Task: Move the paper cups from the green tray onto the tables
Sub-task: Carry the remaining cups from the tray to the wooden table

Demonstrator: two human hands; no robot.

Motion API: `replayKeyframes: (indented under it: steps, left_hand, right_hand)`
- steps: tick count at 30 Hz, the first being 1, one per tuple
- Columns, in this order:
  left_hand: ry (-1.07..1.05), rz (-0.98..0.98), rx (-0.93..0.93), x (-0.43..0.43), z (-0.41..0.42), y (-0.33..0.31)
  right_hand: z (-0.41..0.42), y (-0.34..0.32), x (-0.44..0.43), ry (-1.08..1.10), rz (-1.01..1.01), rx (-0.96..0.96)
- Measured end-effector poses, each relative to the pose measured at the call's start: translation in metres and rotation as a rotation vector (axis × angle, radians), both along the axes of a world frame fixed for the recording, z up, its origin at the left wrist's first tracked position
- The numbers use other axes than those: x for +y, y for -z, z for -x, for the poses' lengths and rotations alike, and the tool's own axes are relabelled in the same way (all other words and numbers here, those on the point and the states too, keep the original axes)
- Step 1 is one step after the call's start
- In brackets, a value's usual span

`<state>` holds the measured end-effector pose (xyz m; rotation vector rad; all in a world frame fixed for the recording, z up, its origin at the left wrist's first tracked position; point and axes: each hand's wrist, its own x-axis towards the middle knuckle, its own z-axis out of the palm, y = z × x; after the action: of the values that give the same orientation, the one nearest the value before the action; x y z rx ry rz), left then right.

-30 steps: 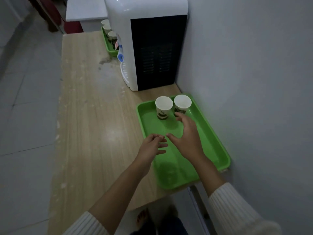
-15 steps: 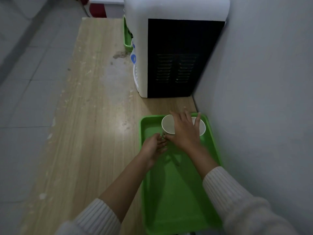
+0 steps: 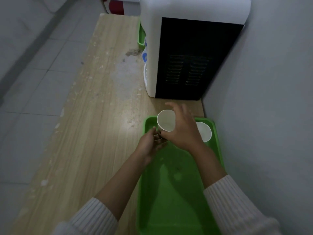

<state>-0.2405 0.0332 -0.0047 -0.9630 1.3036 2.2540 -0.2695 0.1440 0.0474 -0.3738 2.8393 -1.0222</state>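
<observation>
Right hand (image 3: 183, 131) has closed round a white paper cup (image 3: 166, 120).
Left hand (image 3: 149, 145) relaxed; next, carry it nine o'clock onto wooden surface (image 3: 94, 133).

The right hand (image 3: 183, 131) covered the base of its white paper cup (image 3: 166, 120); the green plastic tray (image 3: 169, 200) ran off frame.
</observation>
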Motion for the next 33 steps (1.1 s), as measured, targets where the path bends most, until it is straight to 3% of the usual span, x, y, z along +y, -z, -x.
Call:
replayKeyframes:
  steps: [8,17,33]
  left_hand:
    - [-0.080,0.090,0.149,-0.037,-0.048,-0.015]
    - [-0.445,0.039,0.141,-0.111,-0.147,-0.021]
    - [-1.095,0.054,0.111,-0.239,-0.482,-0.025]
  right_hand:
    - [-0.042,-0.006,-0.041,-0.176,0.202,0.011]
    - [-0.120,-0.012,-0.125,-0.524,0.295,-0.016]
    - [-0.404,-0.005,-0.304,-1.128,0.303,-0.267]
